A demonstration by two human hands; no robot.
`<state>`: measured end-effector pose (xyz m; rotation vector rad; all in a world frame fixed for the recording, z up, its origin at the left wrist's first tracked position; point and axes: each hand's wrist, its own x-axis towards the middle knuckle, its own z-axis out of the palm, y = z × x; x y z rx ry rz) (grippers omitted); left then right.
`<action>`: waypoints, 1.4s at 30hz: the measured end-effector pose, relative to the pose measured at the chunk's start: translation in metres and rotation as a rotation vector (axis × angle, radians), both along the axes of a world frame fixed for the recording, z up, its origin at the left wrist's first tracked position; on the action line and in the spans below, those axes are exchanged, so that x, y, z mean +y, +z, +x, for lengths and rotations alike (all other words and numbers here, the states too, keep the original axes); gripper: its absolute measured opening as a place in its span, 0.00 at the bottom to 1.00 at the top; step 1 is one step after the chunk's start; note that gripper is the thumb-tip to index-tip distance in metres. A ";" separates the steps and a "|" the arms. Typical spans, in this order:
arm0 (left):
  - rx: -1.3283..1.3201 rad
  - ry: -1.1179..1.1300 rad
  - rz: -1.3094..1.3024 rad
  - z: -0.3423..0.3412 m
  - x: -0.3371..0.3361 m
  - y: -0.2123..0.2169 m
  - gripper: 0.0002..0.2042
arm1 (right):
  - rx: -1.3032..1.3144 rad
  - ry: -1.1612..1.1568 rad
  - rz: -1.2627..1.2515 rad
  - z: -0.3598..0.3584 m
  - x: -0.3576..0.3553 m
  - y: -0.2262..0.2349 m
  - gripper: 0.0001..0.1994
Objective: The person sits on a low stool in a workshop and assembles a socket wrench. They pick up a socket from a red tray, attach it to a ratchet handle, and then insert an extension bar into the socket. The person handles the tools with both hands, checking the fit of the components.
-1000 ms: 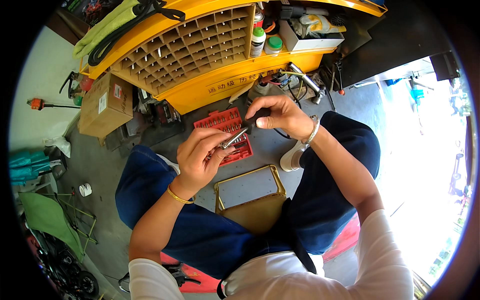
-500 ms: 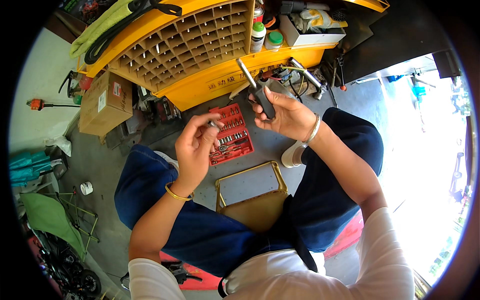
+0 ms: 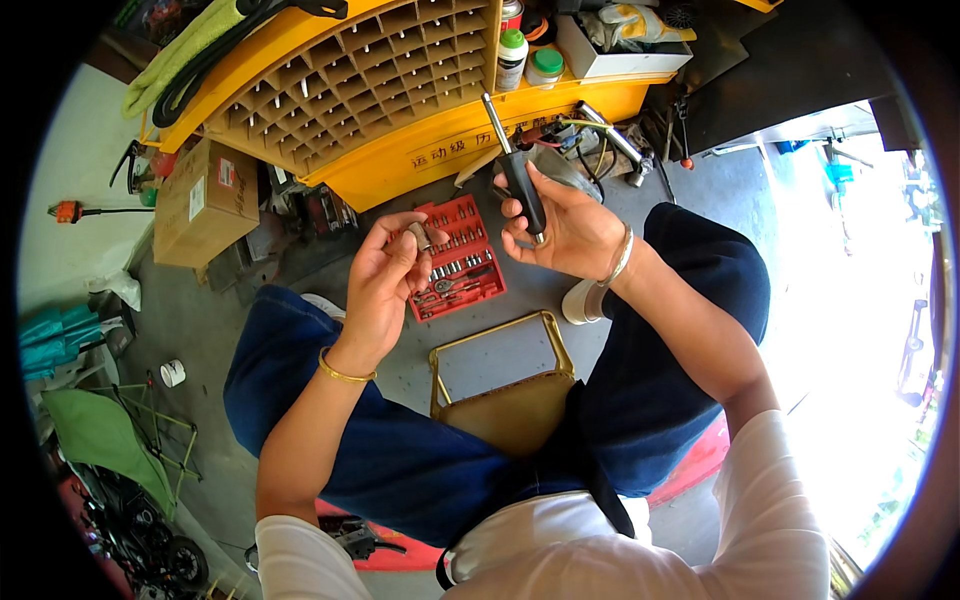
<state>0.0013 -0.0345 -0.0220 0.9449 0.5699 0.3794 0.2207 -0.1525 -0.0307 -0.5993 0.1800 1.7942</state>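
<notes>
Black-handled, silver-shafted driver gripped in right hand, small greyish piece pinched in left hand.

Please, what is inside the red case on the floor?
The red case holds small metal bits, silver sockets and a ratchet. The left hand covers part of its left side; what lies there cannot be seen.

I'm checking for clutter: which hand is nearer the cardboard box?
Left: the left hand is right of the cardboard box; the right hand is farther right, past the red case.
</notes>
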 end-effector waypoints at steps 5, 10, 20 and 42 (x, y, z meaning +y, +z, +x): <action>0.180 -0.017 0.253 0.015 0.004 -0.054 0.10 | 0.047 -0.055 -0.115 0.008 -0.009 -0.015 0.16; 0.461 0.026 0.276 0.004 -0.001 -0.168 0.07 | 0.082 -0.178 -0.353 0.009 -0.018 -0.019 0.16; 0.633 0.198 0.123 -0.020 -0.026 -0.349 0.07 | 0.109 -0.146 -0.482 0.009 -0.059 -0.035 0.16; 1.053 -0.415 0.887 0.019 -0.021 -0.408 0.11 | 0.209 0.002 -0.779 -0.042 -0.058 -0.067 0.18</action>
